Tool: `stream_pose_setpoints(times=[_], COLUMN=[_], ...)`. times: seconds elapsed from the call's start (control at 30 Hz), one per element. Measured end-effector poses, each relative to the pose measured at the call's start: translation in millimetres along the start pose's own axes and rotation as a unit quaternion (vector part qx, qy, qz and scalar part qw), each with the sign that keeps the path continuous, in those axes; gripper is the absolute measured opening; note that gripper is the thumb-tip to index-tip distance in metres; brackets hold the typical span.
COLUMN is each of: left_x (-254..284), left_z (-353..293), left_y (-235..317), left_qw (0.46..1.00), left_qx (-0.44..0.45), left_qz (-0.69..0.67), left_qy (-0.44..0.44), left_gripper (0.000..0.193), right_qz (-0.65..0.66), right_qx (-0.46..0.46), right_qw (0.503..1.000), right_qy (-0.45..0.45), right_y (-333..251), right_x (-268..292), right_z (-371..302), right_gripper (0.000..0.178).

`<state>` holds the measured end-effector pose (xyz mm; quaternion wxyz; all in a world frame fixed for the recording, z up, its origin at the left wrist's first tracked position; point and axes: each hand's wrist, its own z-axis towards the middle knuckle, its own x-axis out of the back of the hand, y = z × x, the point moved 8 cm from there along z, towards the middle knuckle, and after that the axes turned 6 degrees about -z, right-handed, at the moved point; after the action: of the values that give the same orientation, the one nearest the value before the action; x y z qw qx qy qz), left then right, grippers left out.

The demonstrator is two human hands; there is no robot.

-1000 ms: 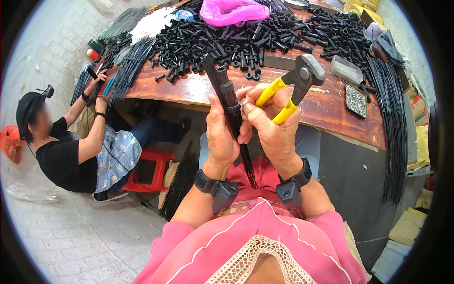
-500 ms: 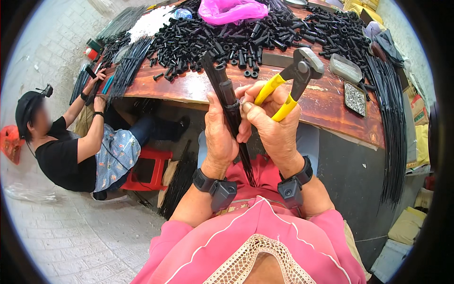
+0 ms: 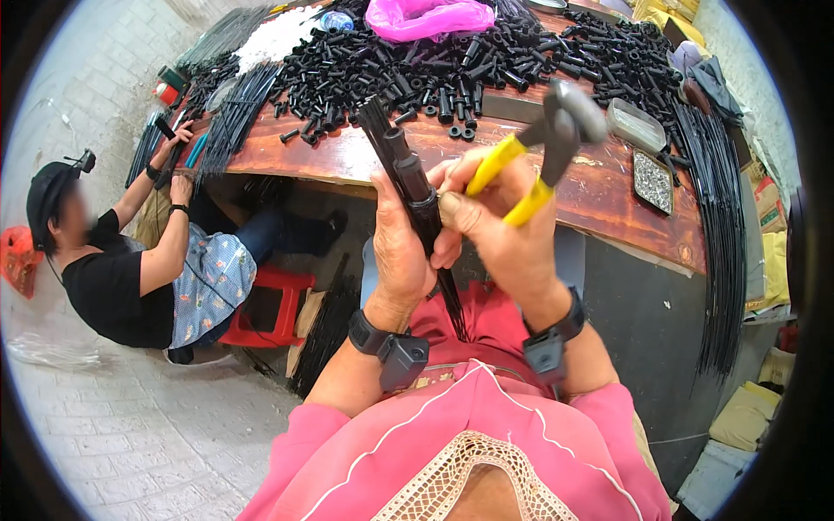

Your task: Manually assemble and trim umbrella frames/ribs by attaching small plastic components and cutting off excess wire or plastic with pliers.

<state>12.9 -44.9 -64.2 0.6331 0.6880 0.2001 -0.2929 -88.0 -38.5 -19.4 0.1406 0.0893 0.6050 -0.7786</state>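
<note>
The counter (image 3: pixel 334 156) is reddish brown with streaked wood grain. On the counter are black tube parts (image 3: pixel 382 91), a bright pink bag (image 3: pixel 430 19) and a white pile (image 3: pixel 278 39). At its near edge, the pliers (image 3: pixel 558 149) show yellow handles and grey metal; the bundle of rods (image 3: pixel 380 130) is black. Nearer than the counter, the shirt (image 3: pixel 373 425) is pink with wavy white lines and a cream openwork lace collar (image 3: pixel 473 443). Left of these, before the counter, an apron (image 3: pixel 204 282) is pale blue with small flowers, a stool (image 3: pixel 276 317) red.

To me the nippers (image 3: pixel 563 139) look blurred, and the right hand (image 3: pixel 508 234) partly hides their handles. The left hand (image 3: pixel 401 256) covers part of the rods (image 3: pixel 375 126). I find the silvery bits (image 3: pixel 651 181) too small to tell.
</note>
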Motion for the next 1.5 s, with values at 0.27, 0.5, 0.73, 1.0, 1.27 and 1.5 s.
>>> stream_pose_setpoints(times=[0.27, 0.5, 0.73, 1.0, 1.27, 1.5], left_x=[-4.3, 4.7, 5.9, 5.3, 4.9, 2.9], left_z=[4.4, 7.5, 0.9, 6.2, 7.1, 8.7], left_y=[1.9, 7.7, 1.2, 2.9, 3.7, 3.7], left_qw=[1.000, 0.999, 0.999, 0.998, 0.999, 0.999], left_qx=[-0.001, -0.005, 0.018, 0.018, 0.022, 0.024], left_qz=[0.024, 0.029, 0.038, 0.046, 0.026, 0.021], left_qy=[-0.017, -0.034, -0.024, -0.030, -0.029, -0.035], left_gripper=[0.097, 0.098, 0.095, 0.096, 0.096, 0.096], right_qz=[-0.216, -0.532, -0.682, -0.669, -0.721, -0.750], right_qx=[0.090, 0.066, 0.058, 0.119, 0.137, 0.153], right_qw=[0.967, 0.834, 0.713, 0.723, 0.675, 0.640], right_qy=[-0.098, -0.130, -0.152, -0.120, -0.078, -0.063], right_y=[-34.4, -31.9, -24.2, -23.8, -31.4, -35.0], right_x=[5.4, 47.0, 48.5, 38.6, 30.1, 29.4], right_z=[15.1, -18.4, -18.1, -19.0, -18.1, -16.9], right_gripper=[0.015, 0.019, 0.020, 0.040, 0.058, 0.060])
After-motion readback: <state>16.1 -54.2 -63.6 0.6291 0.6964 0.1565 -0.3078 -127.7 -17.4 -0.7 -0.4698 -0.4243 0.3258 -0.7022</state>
